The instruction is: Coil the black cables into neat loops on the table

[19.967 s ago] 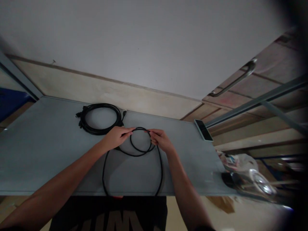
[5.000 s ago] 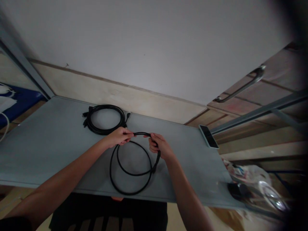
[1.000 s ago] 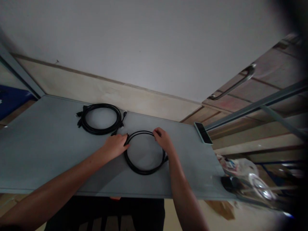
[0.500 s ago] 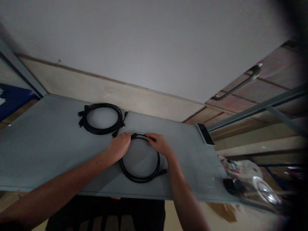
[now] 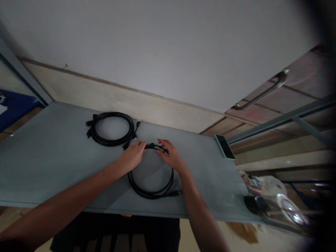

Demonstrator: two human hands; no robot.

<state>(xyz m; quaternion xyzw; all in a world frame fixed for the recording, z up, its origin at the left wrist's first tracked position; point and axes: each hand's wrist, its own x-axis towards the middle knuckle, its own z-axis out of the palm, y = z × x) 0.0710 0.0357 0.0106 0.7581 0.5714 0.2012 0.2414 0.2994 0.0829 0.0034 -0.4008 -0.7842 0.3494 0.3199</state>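
Note:
A black cable (image 5: pixel 151 194) lies in a loose round coil near the table's front edge. One connector (image 5: pixel 175 193) sticks out at its lower right. My left hand (image 5: pixel 134 154) is closed around the coil's upper left, beside another plug that points right. At the coil's upper right, my right hand (image 5: pixel 169 153) has thumb and fingers spread around the cable strands without pinching them. Behind my left hand rests a second coil of black cable (image 5: pixel 111 144), with several connector ends poking out on both sides.
The grey table (image 5: pixel 65 161) has a pale wall along its back. A phone (image 5: pixel 225 147) lies at the right end. A shiny, blurred object (image 5: pixel 286 210) sits at the right front corner, near a plastic bag (image 5: pixel 267 184). A metal handle (image 5: pixel 262 93) is mounted at upper right.
My right hand's fingers have opened from their pinch on the cable. My left hand has shifted slightly right, still gripping, and the coil has moved a little left.

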